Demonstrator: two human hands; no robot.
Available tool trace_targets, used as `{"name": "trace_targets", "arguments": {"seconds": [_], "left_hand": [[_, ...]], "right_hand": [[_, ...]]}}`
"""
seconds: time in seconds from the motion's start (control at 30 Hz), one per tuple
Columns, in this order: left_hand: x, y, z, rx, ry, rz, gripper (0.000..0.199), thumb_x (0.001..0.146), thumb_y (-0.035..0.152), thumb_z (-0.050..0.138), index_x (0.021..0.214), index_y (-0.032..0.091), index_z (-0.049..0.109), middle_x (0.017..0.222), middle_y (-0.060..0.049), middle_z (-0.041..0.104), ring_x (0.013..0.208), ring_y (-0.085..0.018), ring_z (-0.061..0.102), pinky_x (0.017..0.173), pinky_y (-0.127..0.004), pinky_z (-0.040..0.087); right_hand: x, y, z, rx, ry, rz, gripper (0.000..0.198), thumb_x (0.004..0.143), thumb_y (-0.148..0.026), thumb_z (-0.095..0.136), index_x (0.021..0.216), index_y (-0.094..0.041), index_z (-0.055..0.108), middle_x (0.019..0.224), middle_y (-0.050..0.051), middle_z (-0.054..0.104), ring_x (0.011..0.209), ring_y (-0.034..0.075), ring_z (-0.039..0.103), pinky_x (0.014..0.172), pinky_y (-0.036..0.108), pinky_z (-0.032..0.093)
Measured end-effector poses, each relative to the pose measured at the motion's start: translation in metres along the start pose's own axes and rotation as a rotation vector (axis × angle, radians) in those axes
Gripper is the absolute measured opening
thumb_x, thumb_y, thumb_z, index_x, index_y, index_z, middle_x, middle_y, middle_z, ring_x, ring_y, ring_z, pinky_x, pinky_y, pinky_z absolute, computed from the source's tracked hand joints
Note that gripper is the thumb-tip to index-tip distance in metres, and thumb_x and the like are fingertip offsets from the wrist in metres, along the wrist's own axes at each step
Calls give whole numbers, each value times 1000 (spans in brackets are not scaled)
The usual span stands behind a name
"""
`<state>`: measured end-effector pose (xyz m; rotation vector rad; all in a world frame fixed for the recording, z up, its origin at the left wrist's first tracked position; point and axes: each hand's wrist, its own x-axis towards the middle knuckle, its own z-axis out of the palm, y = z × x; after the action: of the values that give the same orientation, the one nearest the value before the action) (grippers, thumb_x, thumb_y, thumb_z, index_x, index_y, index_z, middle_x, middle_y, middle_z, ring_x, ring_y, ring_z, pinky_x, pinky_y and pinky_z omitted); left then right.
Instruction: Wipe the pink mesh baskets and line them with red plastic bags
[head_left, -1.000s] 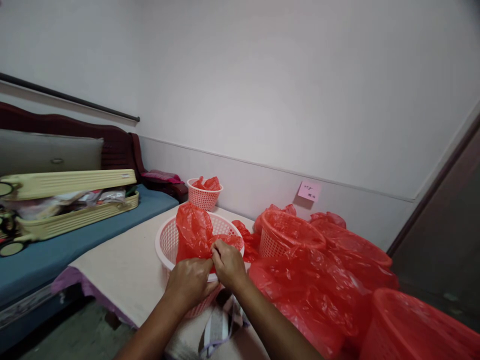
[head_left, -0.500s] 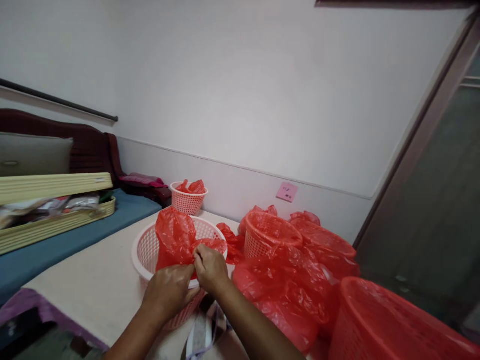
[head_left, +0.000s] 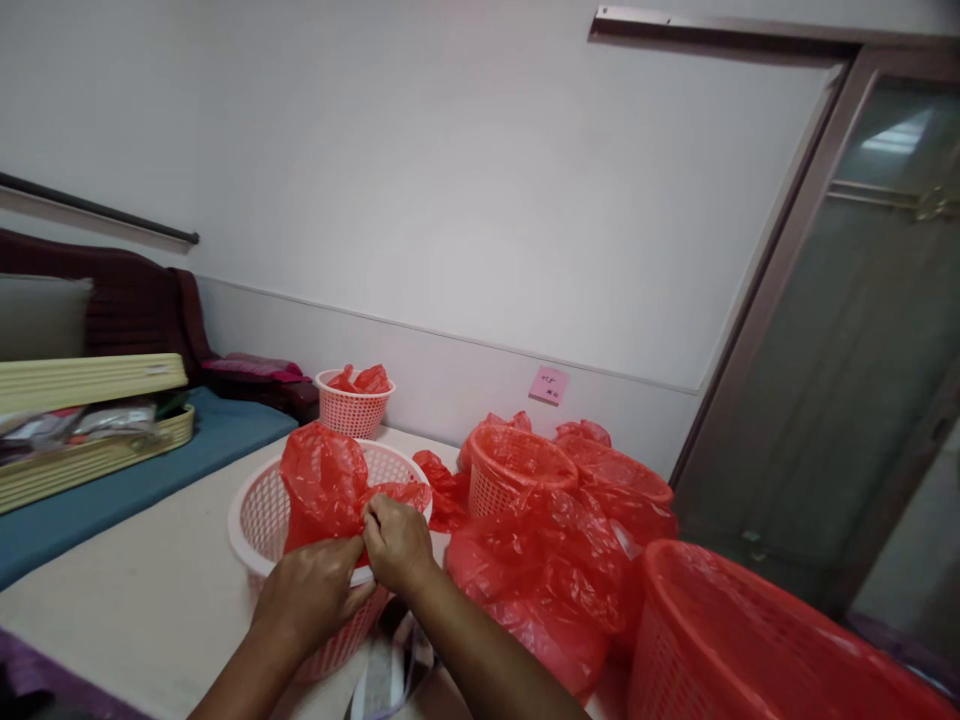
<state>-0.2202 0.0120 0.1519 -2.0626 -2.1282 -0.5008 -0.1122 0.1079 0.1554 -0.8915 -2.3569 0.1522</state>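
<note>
A crumpled red plastic bag (head_left: 324, 478) rises out of a large pink lattice basket (head_left: 256, 512) standing on the table. Over the basket's near rim, my left hand (head_left: 313, 588) is closed on the gathered edge of the bag. Right beside it, my right hand (head_left: 396, 538) pinches the same bag with thumb and fingers. The two hands nearly meet, and they hide the part of the bag between them. Below my right hand lies a grey and white strap-like item (head_left: 379, 678), partly covered by my forearm.
A smaller pink basket (head_left: 352, 410) with red plastic inside stands behind. To the right are a red basket (head_left: 517, 470), loose red bags (head_left: 547, 570) and another large red basket (head_left: 675, 640). An open yellow case (head_left: 90, 440) rests on the blue bed (head_left: 217, 425) at left.
The view has turned to the right, so things sit further left and more of the sliding door shows. Both hands keep the same hold on the red plastic bag.
</note>
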Motion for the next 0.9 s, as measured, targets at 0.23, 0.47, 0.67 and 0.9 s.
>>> {"name": "trace_targets", "arguments": {"seconds": [0.23, 0.47, 0.67, 0.9], "left_hand": [[-1, -1, 1, 9, -6, 0, 28, 89, 35, 46, 101, 19, 65, 95, -12, 74, 88, -32, 70, 74, -44, 53], [-2, -2, 2, 19, -3, -3, 27, 88, 35, 46, 100, 19, 65, 94, -11, 74, 86, -30, 70, 73, -43, 52], [-3, -2, 4, 33, 2, -2, 27, 89, 35, 46, 100, 20, 65, 94, -10, 74, 87, -29, 70, 72, -41, 52], [-3, -3, 4, 33, 10, -7, 25, 88, 35, 47, 98, 20, 65, 94, -10, 74, 87, -28, 70, 73, -38, 52]], "right_hand": [[-2, -1, -2, -13, -10, 11, 14, 92, -24, 46, 90, -23, 60, 83, 0, 71, 73, 16, 63, 60, 28, 30], [-2, 0, -1, -3, -10, 6, 14, 93, -25, 46, 90, -23, 59, 83, 1, 70, 73, 16, 62, 61, 28, 31], [-3, 2, 2, 6, 17, -7, 13, 92, -24, 46, 88, -23, 59, 82, 0, 70, 72, 15, 61, 61, 28, 30], [-2, 2, 3, 2, 19, -5, 13, 92, -23, 46, 87, -23, 58, 81, -1, 69, 72, 15, 61, 61, 27, 30]]}}
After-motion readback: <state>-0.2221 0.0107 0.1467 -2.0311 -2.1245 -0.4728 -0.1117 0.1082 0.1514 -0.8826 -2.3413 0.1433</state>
